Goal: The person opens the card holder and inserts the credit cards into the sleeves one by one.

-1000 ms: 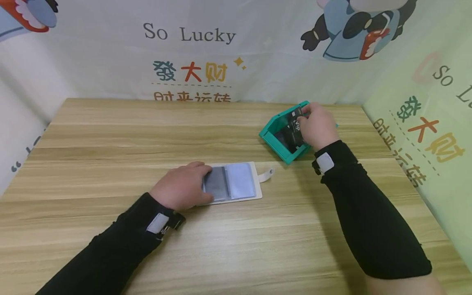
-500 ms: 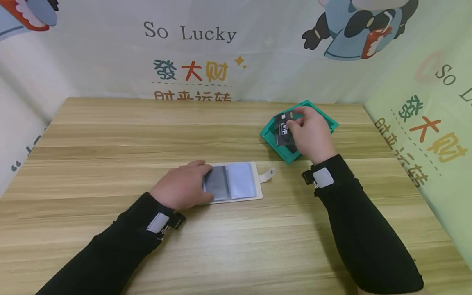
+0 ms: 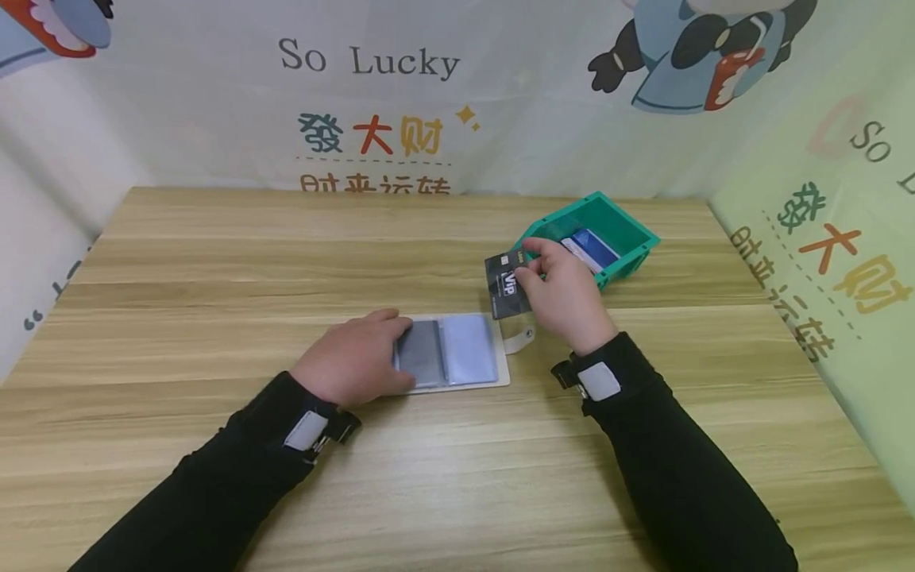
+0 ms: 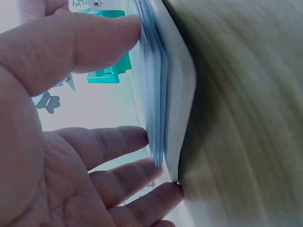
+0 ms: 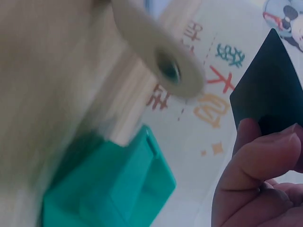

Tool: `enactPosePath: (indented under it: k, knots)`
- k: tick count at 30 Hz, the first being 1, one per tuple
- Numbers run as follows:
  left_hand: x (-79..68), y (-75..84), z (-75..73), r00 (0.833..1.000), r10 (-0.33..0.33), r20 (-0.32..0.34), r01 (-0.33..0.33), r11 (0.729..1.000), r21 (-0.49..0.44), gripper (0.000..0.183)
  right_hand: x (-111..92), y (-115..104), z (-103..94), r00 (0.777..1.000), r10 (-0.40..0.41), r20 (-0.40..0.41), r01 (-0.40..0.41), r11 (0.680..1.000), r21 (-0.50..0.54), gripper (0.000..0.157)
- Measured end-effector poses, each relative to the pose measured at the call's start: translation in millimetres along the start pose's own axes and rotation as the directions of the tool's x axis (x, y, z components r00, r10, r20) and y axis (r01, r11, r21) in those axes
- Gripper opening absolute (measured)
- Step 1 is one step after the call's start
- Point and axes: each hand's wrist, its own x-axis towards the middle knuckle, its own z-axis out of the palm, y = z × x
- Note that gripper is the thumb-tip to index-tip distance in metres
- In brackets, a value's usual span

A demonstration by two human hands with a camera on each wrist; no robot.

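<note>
A white card holder [image 3: 503,373] lies spread on the table, its clear plastic sleeves [image 3: 468,349] facing up and its snap strap [image 3: 519,340] pointing right. My left hand [image 3: 353,357] rests on its left part; in the left wrist view the thumb and fingertips touch the stacked sleeves [image 4: 156,94] and the cover edge [image 4: 180,80]. My right hand [image 3: 568,298] pinches a black card [image 3: 506,286] with "Vip" printed on it, held just above the holder's upper right corner. In the right wrist view the card's plain dark back [image 5: 267,90] shows between thumb and fingers.
Behind my right hand stands a green bin [image 3: 629,226] with a blue and white card [image 3: 595,248] inside; the hand hides part of it. Printed cloth [image 3: 515,151] hangs along the back and sides of the wooden table [image 3: 286,254].
My right hand has lifted the black card out of the green bin and carried it left and toward me, near the card holder. My left hand has stayed in place.
</note>
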Motion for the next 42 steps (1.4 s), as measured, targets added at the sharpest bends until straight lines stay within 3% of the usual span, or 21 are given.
enactPosePath:
  k: [9,21,34,42]
  knots:
    - [1.3,0.2,-0.1,1.0,0.013,0.001,-0.013,0.999,0.045,0.075,-11.0,-4.6,21.1,0.992,-0.03,0.124,0.032,0.999,-0.007,0.04]
    - [2.0,1.9,-0.7,1.0,-0.014,0.015,0.014,0.999,0.032,0.076,-22.3,-16.7,40.2,0.967,-0.026,0.254,0.043,0.997,-0.061,0.042]
    - [1.3,3.3,0.8,1.0,-0.006,0.023,0.005,0.999,0.037,0.077,-26.1,-21.2,49.5,0.946,-0.018,0.323,0.064,0.989,-0.13,0.043]
    - [1.1,5.0,1.1,1.0,-0.008,0.026,0.007,0.999,0.044,0.077,-26.3,-22.7,51.5,0.949,-0.016,0.316,0.087,0.974,-0.21,0.044]
